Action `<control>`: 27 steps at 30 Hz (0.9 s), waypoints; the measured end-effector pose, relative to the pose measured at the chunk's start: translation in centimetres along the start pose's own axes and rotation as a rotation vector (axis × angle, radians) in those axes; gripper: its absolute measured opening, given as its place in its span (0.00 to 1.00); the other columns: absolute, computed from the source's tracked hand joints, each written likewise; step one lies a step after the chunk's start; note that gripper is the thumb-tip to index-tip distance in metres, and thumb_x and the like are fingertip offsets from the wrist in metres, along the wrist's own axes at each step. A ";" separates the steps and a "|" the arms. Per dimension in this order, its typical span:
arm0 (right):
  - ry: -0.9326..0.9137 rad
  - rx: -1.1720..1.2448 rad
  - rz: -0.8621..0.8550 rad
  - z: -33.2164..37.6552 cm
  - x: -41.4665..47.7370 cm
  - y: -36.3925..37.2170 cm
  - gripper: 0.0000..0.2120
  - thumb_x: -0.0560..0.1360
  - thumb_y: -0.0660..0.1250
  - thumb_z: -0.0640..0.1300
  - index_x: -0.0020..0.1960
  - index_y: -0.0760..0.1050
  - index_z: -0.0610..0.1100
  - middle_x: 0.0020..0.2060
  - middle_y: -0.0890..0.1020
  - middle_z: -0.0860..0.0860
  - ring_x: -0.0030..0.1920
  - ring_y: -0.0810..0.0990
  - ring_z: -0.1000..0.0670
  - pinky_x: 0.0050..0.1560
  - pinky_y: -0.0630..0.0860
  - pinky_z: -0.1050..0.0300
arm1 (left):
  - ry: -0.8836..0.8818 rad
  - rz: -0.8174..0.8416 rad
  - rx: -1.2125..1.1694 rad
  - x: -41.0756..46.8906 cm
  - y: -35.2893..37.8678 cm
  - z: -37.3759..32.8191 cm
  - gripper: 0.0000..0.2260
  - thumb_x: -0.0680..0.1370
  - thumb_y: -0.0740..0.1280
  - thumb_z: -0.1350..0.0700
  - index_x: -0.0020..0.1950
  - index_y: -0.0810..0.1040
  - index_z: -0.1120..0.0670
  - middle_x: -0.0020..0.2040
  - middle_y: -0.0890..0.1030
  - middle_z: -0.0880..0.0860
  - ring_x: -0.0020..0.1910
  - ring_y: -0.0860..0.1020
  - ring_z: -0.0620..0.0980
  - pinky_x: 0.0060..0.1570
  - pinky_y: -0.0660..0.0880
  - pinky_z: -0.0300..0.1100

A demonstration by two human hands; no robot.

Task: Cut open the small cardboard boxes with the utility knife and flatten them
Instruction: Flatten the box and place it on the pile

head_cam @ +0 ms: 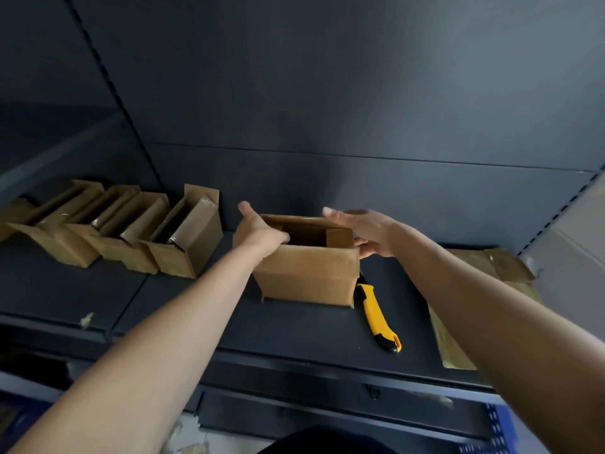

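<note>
A small brown cardboard box (307, 276) stands on the dark shelf (183, 309), its top open and its flaps up. My left hand (258, 229) is at the box's left end, thumb raised, fingers curled over the left wall into the opening. My right hand (366, 231) holds the right end, thumb along the back edge and fingers curled against the right side flap. The yellow and black utility knife (376, 316) lies on the shelf just right of the box, touched by neither hand.
Several more opened boxes (183, 244) stand in a row along the shelf's left. Flattened cardboard (451, 345) lies at the right, partly under my right forearm. A dark back panel (360, 126) rises behind. The shelf's front edge runs below the knife.
</note>
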State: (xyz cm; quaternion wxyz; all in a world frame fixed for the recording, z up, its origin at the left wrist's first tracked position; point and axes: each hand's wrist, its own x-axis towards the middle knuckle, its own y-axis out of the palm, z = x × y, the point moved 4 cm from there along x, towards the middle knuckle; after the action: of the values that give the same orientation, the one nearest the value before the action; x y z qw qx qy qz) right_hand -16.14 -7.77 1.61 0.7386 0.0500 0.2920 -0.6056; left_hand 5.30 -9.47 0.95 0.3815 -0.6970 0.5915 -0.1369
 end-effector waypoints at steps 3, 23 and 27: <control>-0.058 0.099 -0.029 1.2 -0.3 -0.2 0.34 0.62 0.66 0.72 0.57 0.77 0.49 0.52 0.83 0.49 0.53 0.80 0.48 0.50 0.78 0.48 | 0.037 -0.085 -0.051 0.4 -1.6 -0.4 0.42 0.72 0.72 0.52 0.76 0.47 0.48 0.66 0.71 0.54 0.52 0.74 0.53 0.38 0.68 0.43; -0.036 -0.224 -0.591 3.8 -1.1 2.9 0.37 0.65 0.77 0.52 0.66 0.61 0.43 0.58 0.74 0.43 0.55 0.77 0.42 0.51 0.77 0.50 | 0.245 -0.191 -0.373 0.0 -4.7 -1.6 0.22 0.75 0.69 0.53 0.63 0.61 0.53 0.51 0.77 0.54 0.42 0.80 0.52 0.41 0.79 0.45; -0.127 -0.044 -0.487 3.8 -2.0 2.3 0.19 0.69 0.69 0.42 0.59 0.73 0.43 0.47 0.79 0.44 0.42 0.79 0.46 0.38 0.78 0.55 | 0.231 -0.246 -0.381 0.6 -4.8 -1.2 0.15 0.80 0.62 0.52 0.63 0.63 0.56 0.50 0.74 0.53 0.36 0.73 0.44 0.32 0.69 0.37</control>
State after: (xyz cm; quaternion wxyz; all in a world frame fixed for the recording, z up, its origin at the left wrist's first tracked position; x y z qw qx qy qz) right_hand -12.80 -7.00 5.07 0.5886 -0.0760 0.2613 -0.7612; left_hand 8.15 -10.47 4.95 0.1538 -0.8029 0.5569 -0.1470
